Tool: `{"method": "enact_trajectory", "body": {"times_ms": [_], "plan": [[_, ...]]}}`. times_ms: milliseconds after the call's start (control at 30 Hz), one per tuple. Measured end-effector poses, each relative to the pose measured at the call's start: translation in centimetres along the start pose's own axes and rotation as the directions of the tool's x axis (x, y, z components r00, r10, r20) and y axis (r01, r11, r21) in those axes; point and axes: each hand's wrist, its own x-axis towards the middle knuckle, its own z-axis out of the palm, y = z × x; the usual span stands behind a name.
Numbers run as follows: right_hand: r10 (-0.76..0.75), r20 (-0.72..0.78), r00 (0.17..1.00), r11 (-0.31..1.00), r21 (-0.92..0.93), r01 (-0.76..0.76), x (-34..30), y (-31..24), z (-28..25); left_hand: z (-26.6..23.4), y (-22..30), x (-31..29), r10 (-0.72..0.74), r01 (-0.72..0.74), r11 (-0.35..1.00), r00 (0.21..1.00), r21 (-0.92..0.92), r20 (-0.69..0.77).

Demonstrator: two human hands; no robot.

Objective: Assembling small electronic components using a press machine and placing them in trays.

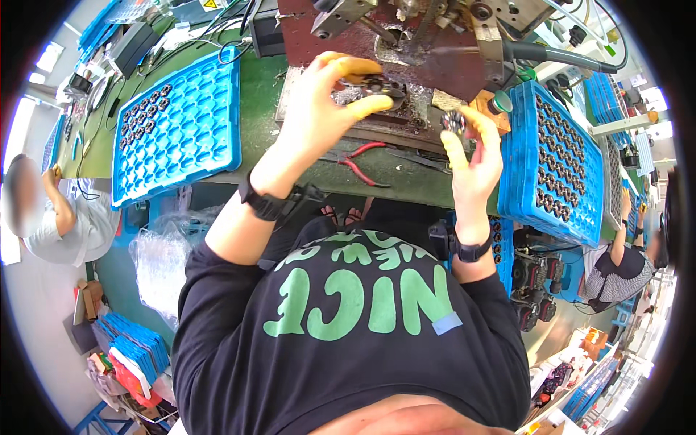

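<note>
The left hand (pixel 319 101) pinches a dark round metal part (pixel 377 88) in its grip, above the rusty machine plate (pixel 435 65). The right hand (pixel 475 156) pinches a small toothed metal part (pixel 454 122) near the tabletop (pixel 261 109) edge. Blue plastic trays (pixel 181 123) crowd both sides, leaving a narrow gap where red-handled pliers (pixel 359 163) lie.

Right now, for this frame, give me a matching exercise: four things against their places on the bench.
Things:
1. left hand
2. right hand
3. red-handled pliers
4. blue tray with few parts

Places:
A. on the green bench top between the two forearms
B. at the machine, gripping a round dark part
C. far left of the bench
D. holding a small metal part beside the fuller blue tray

Pairs: 1-B, 2-D, 3-A, 4-C
</note>
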Motion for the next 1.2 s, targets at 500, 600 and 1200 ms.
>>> {"method": "enact_trajectory", "body": {"times_ms": [500,600,1200], "plan": [[0.015,0.054,0.998,0.995,-0.095,-0.010,-5.7,3.0,-1.0,1.9,0.8,2.4,-0.193,0.190,0.981,0.955,0.037,0.227],[-0.002,0.049,0.999,0.995,-0.099,0.007,-5.8,3.2,-1.0,2.2,0.7,2.2,-0.169,0.155,0.983,0.972,0.096,0.162],[-0.056,0.065,0.996,0.988,-0.138,0.065,-6.1,3.0,-1.0,2.2,-0.3,2.2,-0.103,0.091,0.994,0.967,0.062,0.233]]}}
